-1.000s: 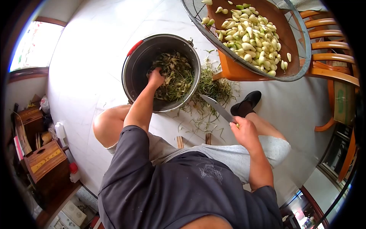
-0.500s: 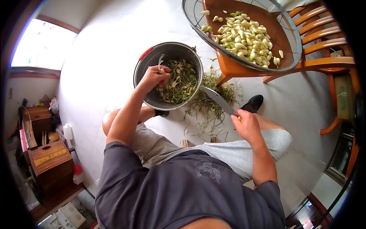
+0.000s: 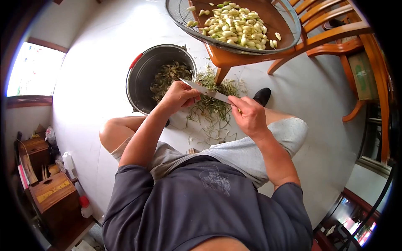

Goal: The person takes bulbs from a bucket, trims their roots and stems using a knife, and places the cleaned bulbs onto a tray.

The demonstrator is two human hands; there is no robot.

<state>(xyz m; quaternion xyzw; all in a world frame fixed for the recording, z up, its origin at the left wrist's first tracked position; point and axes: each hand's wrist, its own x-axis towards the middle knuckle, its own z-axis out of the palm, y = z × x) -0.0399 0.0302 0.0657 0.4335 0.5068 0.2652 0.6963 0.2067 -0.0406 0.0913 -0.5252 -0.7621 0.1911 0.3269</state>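
Note:
My right hand point(image 3: 250, 117) is closed around the handle of a knife point(image 3: 205, 90), whose broad blade points to the upper left. The blade lies against the fingers of my left hand point(image 3: 180, 97), which is pinched shut near the bucket's right side. Pale root-like strands point(image 3: 193, 75) stick up just beyond the blade there; the small white bulb in those fingers is mostly hidden by hand and blade. Below and beyond my left hand is the grey metal bucket point(image 3: 133, 85), partly filled with dry leafy trimmings point(image 3: 167, 77).
Green stringy trimmings point(image 3: 209, 109) lie heaped on the floor right of the bucket. A wide mesh basket point(image 3: 184, 26) of peeled white bulbs point(image 3: 238, 25) rests on a wooden chair point(image 3: 217, 56). A black shoe point(image 3: 262, 96) stands near the heap. Wooden boxes point(image 3: 52, 190) are at the left.
My left hand has moved from over the bucket towards the knife. The right hand has brought the blade up and leftwards to meet it. The whole view has shifted.

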